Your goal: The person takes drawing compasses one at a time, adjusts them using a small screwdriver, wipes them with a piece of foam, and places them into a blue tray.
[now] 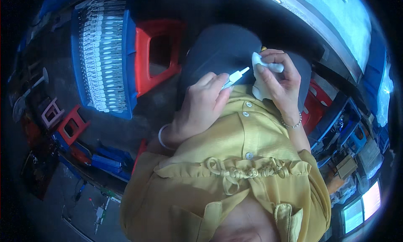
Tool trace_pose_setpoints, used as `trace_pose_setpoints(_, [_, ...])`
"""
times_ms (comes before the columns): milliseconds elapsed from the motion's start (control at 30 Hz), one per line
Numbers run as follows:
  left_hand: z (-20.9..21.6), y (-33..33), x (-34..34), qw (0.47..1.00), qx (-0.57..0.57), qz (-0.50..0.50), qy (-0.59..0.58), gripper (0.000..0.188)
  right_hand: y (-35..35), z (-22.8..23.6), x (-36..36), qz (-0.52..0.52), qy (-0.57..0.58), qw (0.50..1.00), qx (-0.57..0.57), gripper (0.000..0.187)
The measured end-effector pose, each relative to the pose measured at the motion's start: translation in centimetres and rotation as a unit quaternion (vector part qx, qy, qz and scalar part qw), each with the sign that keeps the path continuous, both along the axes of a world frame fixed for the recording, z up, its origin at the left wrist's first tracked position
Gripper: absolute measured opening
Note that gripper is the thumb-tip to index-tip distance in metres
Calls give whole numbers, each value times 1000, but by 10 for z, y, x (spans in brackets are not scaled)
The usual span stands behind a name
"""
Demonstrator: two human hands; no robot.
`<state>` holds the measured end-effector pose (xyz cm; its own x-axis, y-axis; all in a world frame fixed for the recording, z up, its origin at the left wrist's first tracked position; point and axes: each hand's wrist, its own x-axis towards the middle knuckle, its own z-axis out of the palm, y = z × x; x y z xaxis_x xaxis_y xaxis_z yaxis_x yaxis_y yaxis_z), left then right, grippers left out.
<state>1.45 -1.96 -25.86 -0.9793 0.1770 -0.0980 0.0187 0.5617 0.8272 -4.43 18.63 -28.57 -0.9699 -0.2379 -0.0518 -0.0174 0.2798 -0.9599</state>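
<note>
My left hand [203, 97] is closed round a slim white pen-shaped device [236, 77] that looks like a digital thermometer. Its narrow tip points up and to the right, toward my other hand. A white cloth [261, 87] is bunched in my right hand [283, 76], pinched between thumb and fingers; one end hangs down over my yellow shirt. The device's tip and the cloth are a short way apart. Both hands are over my lap, above my dark trousers [228, 46]. My left fingers cover most of the device's body.
To the left, a blue crate [129, 65] holds dense rows of similar white devices, beside a red plastic stool [145, 59]. More small stools [72, 125] stand farther left. A pale tabletop edge [306, 15] runs across the upper right. At right is a dark blue rack [336, 128].
</note>
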Motion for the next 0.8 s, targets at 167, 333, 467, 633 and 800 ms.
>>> trace_pose_setpoints(167, [3,1,-1,998,-61,-7,11,25,1,3,-1,-12,0,1000,-11,19])
trace_pose_setpoints(333, [0,-4,-1,978,-168,-64,103,31,-23,29,-6,95,-47,994,-2,19])
trace_pose_setpoints(467, [2,-12,-4,940,-223,-175,189,29,-24,18,-31,151,-89,965,196,19])
trace_pose_setpoints(633, [1,-19,-9,913,-244,-244,217,30,-30,22,-20,198,-134,969,57,16])
trace_pose_setpoints(800, [9,-21,-10,949,-185,-197,162,23,-13,24,-26,40,-158,985,55,18])
